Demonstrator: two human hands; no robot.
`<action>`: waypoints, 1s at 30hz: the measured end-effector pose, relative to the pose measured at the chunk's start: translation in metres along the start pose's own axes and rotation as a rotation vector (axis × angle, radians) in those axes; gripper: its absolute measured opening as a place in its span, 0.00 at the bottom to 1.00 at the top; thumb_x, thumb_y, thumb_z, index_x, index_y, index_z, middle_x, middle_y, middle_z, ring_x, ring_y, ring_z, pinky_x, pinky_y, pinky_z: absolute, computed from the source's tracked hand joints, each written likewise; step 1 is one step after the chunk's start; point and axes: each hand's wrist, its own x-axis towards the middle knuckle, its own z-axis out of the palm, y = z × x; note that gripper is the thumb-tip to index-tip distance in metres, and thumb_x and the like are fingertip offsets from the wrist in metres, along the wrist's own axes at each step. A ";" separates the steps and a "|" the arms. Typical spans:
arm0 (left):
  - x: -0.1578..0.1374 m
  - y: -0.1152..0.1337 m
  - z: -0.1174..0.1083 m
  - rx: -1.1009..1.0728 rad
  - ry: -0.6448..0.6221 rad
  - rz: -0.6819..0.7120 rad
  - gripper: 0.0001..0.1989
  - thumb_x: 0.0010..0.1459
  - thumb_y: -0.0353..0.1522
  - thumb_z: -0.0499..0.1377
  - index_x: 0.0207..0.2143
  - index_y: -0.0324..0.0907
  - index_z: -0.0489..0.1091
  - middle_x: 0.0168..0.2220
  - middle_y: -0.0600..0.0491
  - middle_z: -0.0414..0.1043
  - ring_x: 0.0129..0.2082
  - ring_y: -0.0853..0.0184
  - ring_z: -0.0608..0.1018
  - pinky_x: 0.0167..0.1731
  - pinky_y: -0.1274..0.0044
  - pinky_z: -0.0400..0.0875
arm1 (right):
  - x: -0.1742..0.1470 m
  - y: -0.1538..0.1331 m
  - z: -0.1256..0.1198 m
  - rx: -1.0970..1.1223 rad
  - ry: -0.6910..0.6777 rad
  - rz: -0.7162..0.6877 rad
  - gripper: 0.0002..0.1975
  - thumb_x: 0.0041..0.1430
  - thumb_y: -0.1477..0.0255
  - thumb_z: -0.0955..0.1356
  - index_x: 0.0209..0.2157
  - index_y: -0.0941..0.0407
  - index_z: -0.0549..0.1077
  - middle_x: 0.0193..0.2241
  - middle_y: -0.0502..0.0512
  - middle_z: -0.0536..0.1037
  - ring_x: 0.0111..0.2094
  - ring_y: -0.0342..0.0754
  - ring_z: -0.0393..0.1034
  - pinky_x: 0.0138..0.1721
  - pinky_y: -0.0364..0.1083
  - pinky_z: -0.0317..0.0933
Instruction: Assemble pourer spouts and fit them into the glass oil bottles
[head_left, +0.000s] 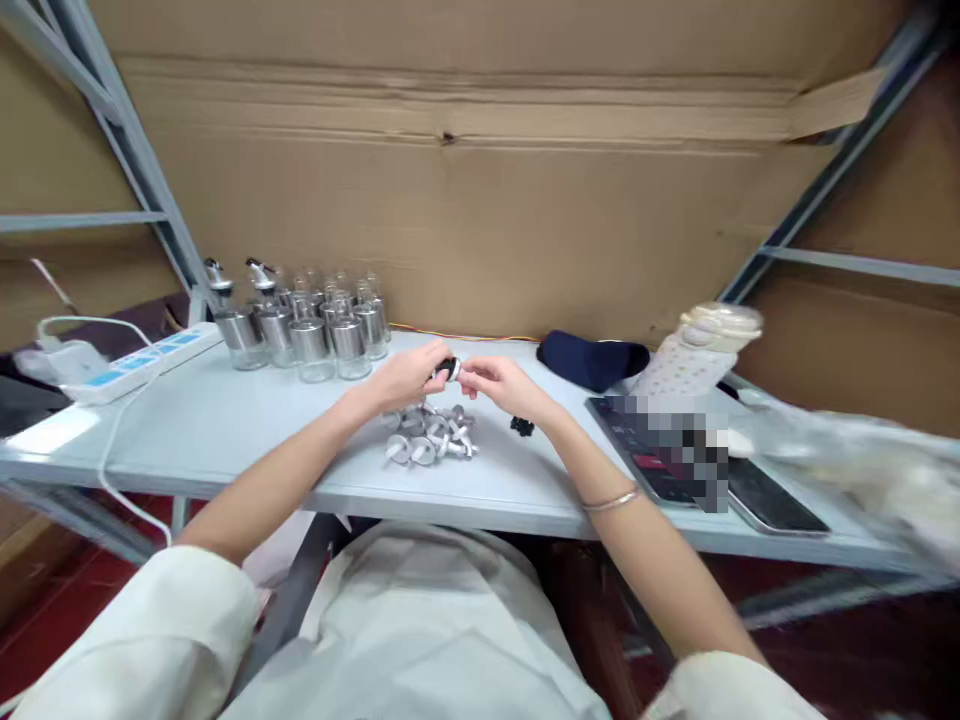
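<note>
Above the middle of the table, my left hand (409, 380) is closed round a small black and silver pourer top (449, 368). Thumb and fingers of my right hand (504, 386) pinch together at its pale right end; exactly what they grip there is too small to make out. Just below my hands lies a pile of silver and white pourer stoppers (429, 438) with round metal discs. Several tiny black parts (522, 426) lie beside my right wrist.
Several glass bottles with steel sleeves (312, 348) stand at the back left, two bearing black pourers (262, 275). A power strip (150, 362) lies far left. To the right are a navy cap (592, 360), a dotted bottle (686, 355), a tablet (637, 460) and a phone (776, 497).
</note>
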 end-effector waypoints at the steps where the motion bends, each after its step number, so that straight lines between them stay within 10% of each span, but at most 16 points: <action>1: 0.000 0.000 -0.002 -0.016 -0.009 -0.018 0.11 0.56 0.32 0.45 0.37 0.40 0.63 0.34 0.50 0.67 0.30 0.67 0.69 0.32 0.77 0.63 | 0.000 -0.001 0.001 -0.017 0.019 -0.004 0.14 0.57 0.63 0.63 0.25 0.59 0.69 0.21 0.51 0.71 0.24 0.42 0.64 0.30 0.42 0.58; 14: 0.008 0.004 -0.017 -0.475 0.013 -0.156 0.09 0.57 0.37 0.44 0.29 0.41 0.57 0.21 0.60 0.58 0.21 0.73 0.61 0.24 0.81 0.58 | 0.000 -0.001 0.008 -0.565 0.356 -0.316 0.12 0.64 0.68 0.62 0.36 0.58 0.74 0.31 0.58 0.80 0.30 0.48 0.71 0.36 0.45 0.60; 21: 0.006 0.002 -0.025 -0.905 -0.099 -0.171 0.26 0.54 0.56 0.48 0.24 0.42 0.53 0.17 0.64 0.46 0.15 0.78 0.51 0.16 0.82 0.46 | -0.001 -0.014 0.003 -0.995 0.403 -0.552 0.14 0.68 0.71 0.58 0.36 0.58 0.73 0.27 0.57 0.77 0.30 0.48 0.66 0.37 0.47 0.55; 30: 0.004 -0.002 -0.037 -0.902 -0.024 -0.149 0.29 0.52 0.57 0.53 0.21 0.40 0.55 0.17 0.61 0.53 0.15 0.78 0.61 0.17 0.83 0.55 | 0.005 -0.016 0.006 -0.692 0.437 -0.475 0.15 0.67 0.68 0.59 0.35 0.57 0.74 0.27 0.54 0.78 0.28 0.45 0.67 0.40 0.47 0.55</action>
